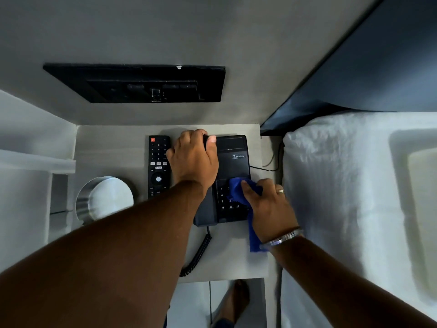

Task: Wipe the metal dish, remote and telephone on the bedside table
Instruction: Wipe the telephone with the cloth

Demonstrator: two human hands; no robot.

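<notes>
Nearest, the coiled cord (197,255) dangles off the bedside table (113,152); a snag could drag the telephone (233,162). Right hand (269,209) pinches the blue cloth (236,188) on the keypad (keys might get pressed). Left hand (192,159) clamps the handset. Beyond, the remote (158,165) and metal dish (104,197) sit untouched.

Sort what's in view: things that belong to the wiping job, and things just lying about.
Job: telephone, remote, metal dish, blue cloth in the right hand, left hand on the handset.
Just there: coiled cord, wall panel, bed.
</notes>
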